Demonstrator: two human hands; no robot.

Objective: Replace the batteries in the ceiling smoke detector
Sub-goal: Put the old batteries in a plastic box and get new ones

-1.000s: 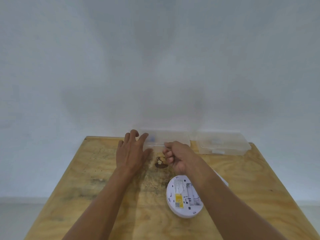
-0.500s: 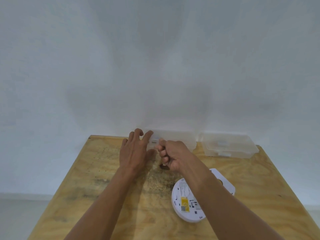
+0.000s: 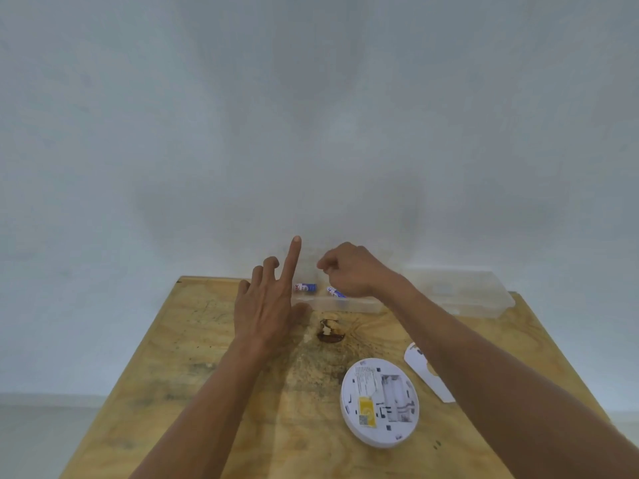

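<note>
My left hand [image 3: 266,305] splayed open, right hand [image 3: 349,271] clenched, contents unclear, over batteries [image 3: 306,288] mid-frame, smoke detector [image 3: 379,402] lower right on the desk [image 3: 207,392].

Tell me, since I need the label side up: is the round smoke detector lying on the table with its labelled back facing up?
Yes, the smoke detector lies flat on the table, showing its yellow sticker and printed back.
</note>
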